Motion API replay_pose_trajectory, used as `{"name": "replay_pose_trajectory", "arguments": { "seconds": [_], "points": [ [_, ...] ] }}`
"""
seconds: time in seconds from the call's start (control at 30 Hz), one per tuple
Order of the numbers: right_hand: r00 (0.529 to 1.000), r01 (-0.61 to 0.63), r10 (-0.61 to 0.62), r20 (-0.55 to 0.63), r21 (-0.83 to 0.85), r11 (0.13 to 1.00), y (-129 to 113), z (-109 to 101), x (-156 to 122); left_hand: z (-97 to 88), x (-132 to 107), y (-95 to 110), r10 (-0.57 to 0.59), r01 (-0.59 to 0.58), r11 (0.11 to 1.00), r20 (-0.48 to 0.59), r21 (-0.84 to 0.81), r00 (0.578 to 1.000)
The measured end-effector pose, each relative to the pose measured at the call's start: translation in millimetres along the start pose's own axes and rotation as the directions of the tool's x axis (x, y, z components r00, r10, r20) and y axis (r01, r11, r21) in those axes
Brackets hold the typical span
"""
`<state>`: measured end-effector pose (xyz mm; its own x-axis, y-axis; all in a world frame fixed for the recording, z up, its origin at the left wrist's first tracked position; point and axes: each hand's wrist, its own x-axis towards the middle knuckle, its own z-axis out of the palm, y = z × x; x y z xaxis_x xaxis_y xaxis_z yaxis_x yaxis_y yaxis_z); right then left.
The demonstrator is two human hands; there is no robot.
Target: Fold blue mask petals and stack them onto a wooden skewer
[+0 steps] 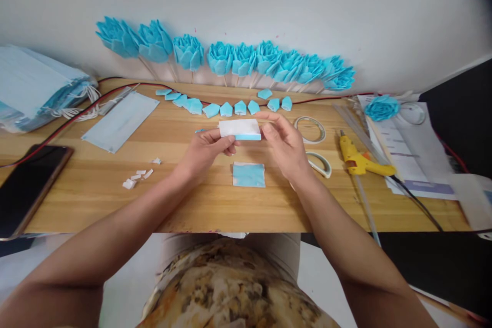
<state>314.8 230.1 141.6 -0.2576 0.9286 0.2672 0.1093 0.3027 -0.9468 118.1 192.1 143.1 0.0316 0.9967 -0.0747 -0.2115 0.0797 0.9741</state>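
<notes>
My left hand (207,149) pinches a small rectangular fabric piece (239,128) at its left end, thumb in front and fingers behind. This piece is white, with a narrow blue fold along its lower edge. At its right end is my right hand (285,142), thumb and fingers closed at the edge and index finger by the top corner. Below the hands a blue fabric rectangle (248,175) lies flat on the wooden table (230,215). Behind them, several folded blue petals (226,109) stand in a curved row.
Blue fabric flowers (220,58) on sticks lean along the wall. To the right are scissors (320,164), a tape roll (309,129) and a yellow glue gun (357,158). A phone (33,184), white scraps (130,183), a flat mask (121,121) and a mask stack (38,84) lie left.
</notes>
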Motion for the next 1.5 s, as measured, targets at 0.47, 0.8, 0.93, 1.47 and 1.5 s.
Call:
{"name": "replay_pose_trajectory", "arguments": {
  "seconds": [0.47,0.8,0.93,1.47,1.5],
  "points": [
    [0.978,0.028,-0.008,0.209,-0.093,0.995,4.2,3.2,-3.1,6.3,-2.0,2.2,0.083,-0.083,0.996,0.01,0.032,0.997],
    [0.992,0.045,-0.045,0.115,0.001,0.999,3.9,5.0,-0.9,4.2,-2.6,-0.2,0.052,-0.055,0.998,0.1,0.028,0.994],
    [0.989,0.019,-0.021,0.147,0.013,1.0,5.0,7.2,-2.3,3.5,-2.3,-5.0,0.016,-0.027,0.995,0.117,0.091,0.993],
    [0.979,-0.052,0.045,0.197,0.031,0.998,-4.3,7.9,-3.6,1.4,-0.3,-0.1,0.025,-0.03,0.988,0.031,0.151,0.999],
    [0.981,-0.04,0.036,0.193,0.015,0.999,-3.2,8.1,-3.7,1.3,0.0,-0.4,0.026,-0.03,0.988,0.03,0.15,0.999]
  ]
}}
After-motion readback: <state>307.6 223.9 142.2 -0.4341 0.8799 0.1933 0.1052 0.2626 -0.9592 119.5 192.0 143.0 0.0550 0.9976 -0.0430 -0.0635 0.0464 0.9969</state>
